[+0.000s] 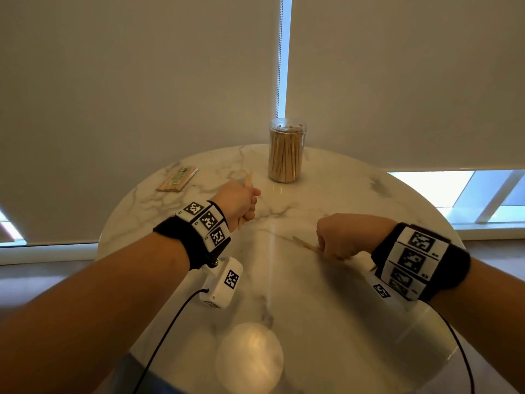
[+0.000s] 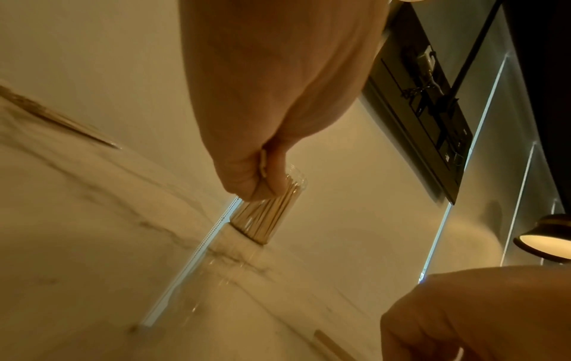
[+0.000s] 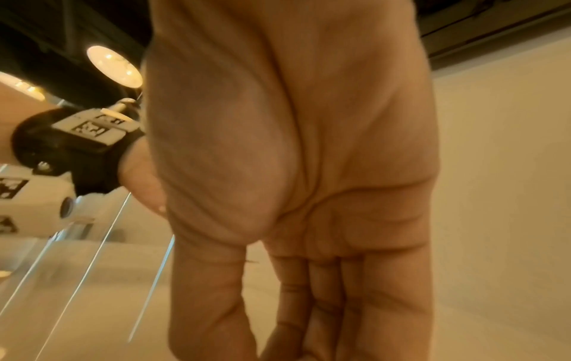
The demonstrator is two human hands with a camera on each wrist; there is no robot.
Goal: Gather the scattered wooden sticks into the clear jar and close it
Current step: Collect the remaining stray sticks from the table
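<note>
A person's left hand [image 1: 240, 201] grips sticks [image 1: 249, 179] above a marble table [image 1: 312, 294]; the right hand [image 1: 341, 236] curls onto more sticks [image 1: 305, 243] lying there. The jar [image 1: 286, 150] stands open beyond, lid [image 1: 250, 358] near.

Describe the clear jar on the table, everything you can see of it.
The clear jar is a tall, see-through cylinder, plastic by the look, with a ribbed neck and no lid on it. It stands upright at the far side of the round marble table, packed with upright wooden sticks. Neither hand touches it.
</note>
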